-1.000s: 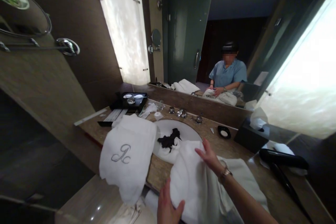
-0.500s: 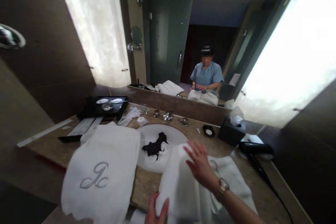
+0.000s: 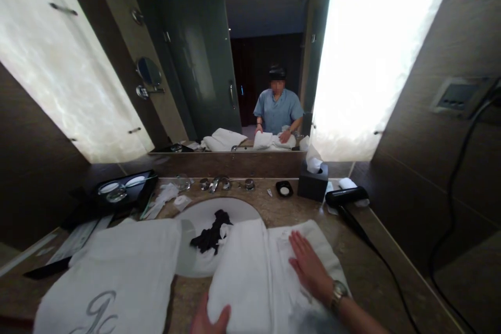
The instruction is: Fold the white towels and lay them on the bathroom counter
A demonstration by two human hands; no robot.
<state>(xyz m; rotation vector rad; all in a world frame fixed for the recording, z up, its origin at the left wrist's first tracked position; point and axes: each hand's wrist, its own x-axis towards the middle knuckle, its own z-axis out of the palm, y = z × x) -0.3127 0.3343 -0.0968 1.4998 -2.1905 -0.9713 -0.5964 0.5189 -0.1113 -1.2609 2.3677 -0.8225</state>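
A folded white towel lies over the counter's front and the right part of the sink. My left hand grips its near left edge, thumb on top and fingers partly hidden at the side. Palm down, my right hand rests on a second white cloth just to the right, fingers stretched out. Another white towel, with a grey monogram, is spread left of the sink. Dark crumpled cloth and some white material sit in the basin.
A black hair dryer with its cord lies at right, near a dark tissue box. Taps stand behind the sink. A black tray holds glassware at left. The mirror shows a person in blue.
The view has turned right. My right hand has moved off the folded towel and come down onto the cloth to its right. My left hand stays at the folded towel's edge.
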